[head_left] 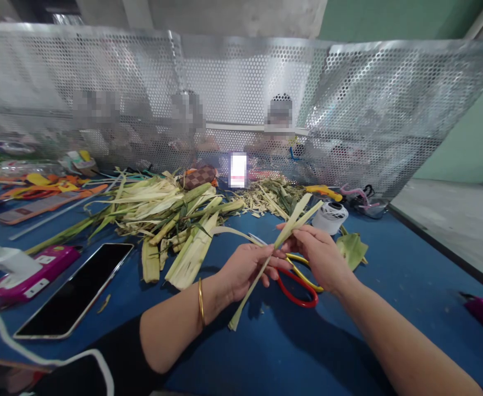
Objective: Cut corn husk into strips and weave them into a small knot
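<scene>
Pale green corn husk strips (293, 223) cross between my two hands above the blue tabletop. My left hand (252, 267) is closed on the strips where they meet, and one long end slants down below it. Higher up, my right hand (313, 250) pinches the same strips near their spread upper ends. Under the hands lie scissors (297, 291) with one red and one yellow handle loop; their blades are partly covered by my left hand. A large heap of husks (187, 212) lies to the left, and a loose green husk piece (352, 250) is right of my right hand.
A phone (78, 291) and a purple power strip (39, 275) with a white plug lie at left. A white spool (330, 217) stands beyond my right hand. Shredded husk (266, 198) lies before the perforated screen (241, 71), with people behind it. A white cable crosses lower left.
</scene>
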The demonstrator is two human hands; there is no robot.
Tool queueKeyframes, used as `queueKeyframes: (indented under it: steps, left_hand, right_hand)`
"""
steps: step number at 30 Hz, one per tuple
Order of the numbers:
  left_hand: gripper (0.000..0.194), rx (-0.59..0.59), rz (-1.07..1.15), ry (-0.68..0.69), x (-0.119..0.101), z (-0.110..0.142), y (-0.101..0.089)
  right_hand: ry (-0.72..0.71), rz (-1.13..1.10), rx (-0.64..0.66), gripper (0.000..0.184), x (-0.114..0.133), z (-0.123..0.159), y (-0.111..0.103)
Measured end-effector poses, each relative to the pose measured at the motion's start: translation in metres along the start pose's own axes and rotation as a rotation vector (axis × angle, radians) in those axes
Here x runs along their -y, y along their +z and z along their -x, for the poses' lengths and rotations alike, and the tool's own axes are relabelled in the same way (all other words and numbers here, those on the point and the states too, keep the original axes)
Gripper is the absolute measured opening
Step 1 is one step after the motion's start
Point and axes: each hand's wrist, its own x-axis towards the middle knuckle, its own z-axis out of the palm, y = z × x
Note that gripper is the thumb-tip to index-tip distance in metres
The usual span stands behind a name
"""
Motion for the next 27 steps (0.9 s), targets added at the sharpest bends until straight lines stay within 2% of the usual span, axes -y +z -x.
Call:
queueKeyframes:
  steps: [6, 9, 13, 16, 19, 24, 27]
  left_hand:
    - [0.026, 0.036, -0.011, 0.012, 0.0, 0.002, 0.0]
    - [0.026, 0.06, -0.019, 0.042, 0.001, 0.002, 0.001]
    - [0.016, -0.019, -0.039, 0.059, 0.002, 0.002, 0.002]
    - [0.014, -0.094, 0.035, 0.055, 0.001, 0.001, 0.001]
    - [0.016, -0.111, 0.118, 0.017, 0.0, -0.001, -0.001]
    - [0.021, -0.113, 0.134, -0.003, -0.003, -0.003, -0.004]
    - [0.028, -0.096, 0.117, -0.002, -0.004, -0.002, -0.003]
  right_hand:
    - [-0.076, 0.036, 0.018, 0.023, 0.001, 0.001, -0.003]
    - [-0.084, 0.07, -0.016, 0.02, 0.0, -0.001, -0.004]
    - [-0.021, 0.056, -0.076, 0.02, -0.002, 0.0, -0.002]
    - [-0.02, 0.039, -0.089, 0.018, -0.002, 0.003, 0.001]
    - [-0.08, 0.122, -0.1, 0.013, -0.004, 0.007, 0.003]
    - [-0.305, 0.337, -0.075, 0.009, -0.008, 0.013, 0.006]
    - [-0.332, 0.305, -0.072, 0.009, -0.007, 0.012, 0.007]
